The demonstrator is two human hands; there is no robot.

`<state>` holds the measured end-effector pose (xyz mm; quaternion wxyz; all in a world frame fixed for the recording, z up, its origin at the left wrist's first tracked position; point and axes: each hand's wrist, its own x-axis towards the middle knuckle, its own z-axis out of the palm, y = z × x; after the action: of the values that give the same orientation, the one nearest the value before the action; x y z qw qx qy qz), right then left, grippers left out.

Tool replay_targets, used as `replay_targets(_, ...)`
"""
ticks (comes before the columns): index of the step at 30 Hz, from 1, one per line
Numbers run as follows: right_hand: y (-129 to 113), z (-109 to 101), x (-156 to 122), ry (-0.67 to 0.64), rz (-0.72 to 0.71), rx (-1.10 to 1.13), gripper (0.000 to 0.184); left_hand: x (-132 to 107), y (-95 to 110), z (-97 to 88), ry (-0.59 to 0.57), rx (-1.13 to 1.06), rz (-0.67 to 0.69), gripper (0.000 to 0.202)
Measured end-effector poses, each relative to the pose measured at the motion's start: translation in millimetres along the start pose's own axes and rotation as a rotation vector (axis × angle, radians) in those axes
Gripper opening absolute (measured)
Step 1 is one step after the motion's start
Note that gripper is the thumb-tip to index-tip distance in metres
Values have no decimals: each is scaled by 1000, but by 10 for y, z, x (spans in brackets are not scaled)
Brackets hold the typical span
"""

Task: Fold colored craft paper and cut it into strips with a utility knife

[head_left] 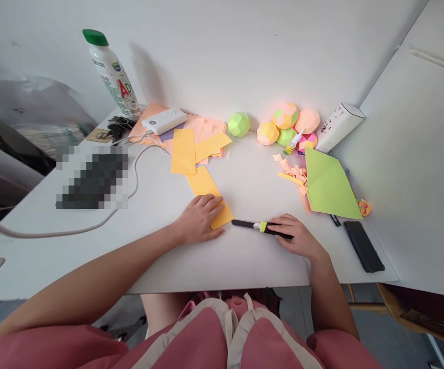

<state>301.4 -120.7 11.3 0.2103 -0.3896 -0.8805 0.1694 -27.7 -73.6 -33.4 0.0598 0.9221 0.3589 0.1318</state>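
Observation:
My left hand (203, 219) lies over an orange paper strip (199, 180) with its fingers flat, pressing the paper to the table. The strip slants, its lower corner showing past my fingertips. My right hand (294, 234) is closed on the handle of a utility knife (262, 226), which lies low along the table. The knife has a black blade and a yellow-green collar, and its tip points left, at the strip's lower right corner. Part of the handle is hidden under my right fingers.
Orange paper pieces (183, 151) and a power bank (165, 121) lie at the back left, near a tall bottle (115, 77). Folded paper balls (285, 116), pink scraps (293, 171), a green sheet (331, 185) and a black case (363, 247) are on the right. A cable (136, 177) crosses the left.

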Motion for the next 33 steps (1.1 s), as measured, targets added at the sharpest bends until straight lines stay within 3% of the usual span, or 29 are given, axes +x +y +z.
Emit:
replay_targets(4, -155, 20, -53, -9, 13, -53, 32, -1, 19, -5, 14, -38, -9, 53)
replay_targets(11, -677, 136, -389, -54, 115, -120, 39, 102, 206, 45, -12, -76, 65, 34)
replay_targets(16, -911, 175, -504, -98, 191, -145, 40, 297, 334, 117, -13, -25, -31, 31)
replay_targets(21, -999, 173, -465, -162, 220, -172, 38, 314, 381, 223, 34, 48, -122, 37)
replay_targets(26, -1051, 156, -421, -200, 222, -210, 35, 277, 372, 279, -59, 73, -182, 70)
replay_targets(33, -1062, 170, -359, -222, 209, -285, 34, 294, 372, 273, -83, 99, -178, 73)
